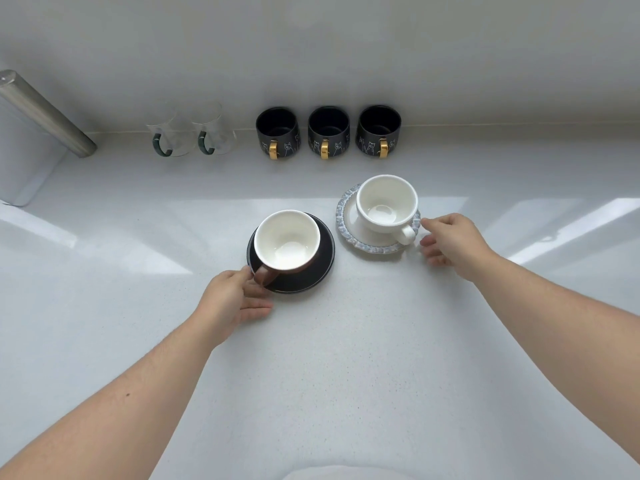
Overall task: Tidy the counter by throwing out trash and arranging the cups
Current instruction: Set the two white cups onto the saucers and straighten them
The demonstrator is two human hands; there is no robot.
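A brown cup with a white inside stands on a black saucer at mid-counter. My left hand holds that saucer's near-left edge, thumb on the rim beside the cup's handle, fingers low on the counter. To the right, a white cup sits on a blue-rimmed saucer. My right hand is at this saucer's right edge with fingers apart; the thumb tip touches the rim. Along the back wall stand two glass mugs with green handles and three black mugs with gold handles.
A brushed-metal cylinder leans over a pale container at the far left. The white counter stretches toward me, and the wall rises right behind the row of mugs.
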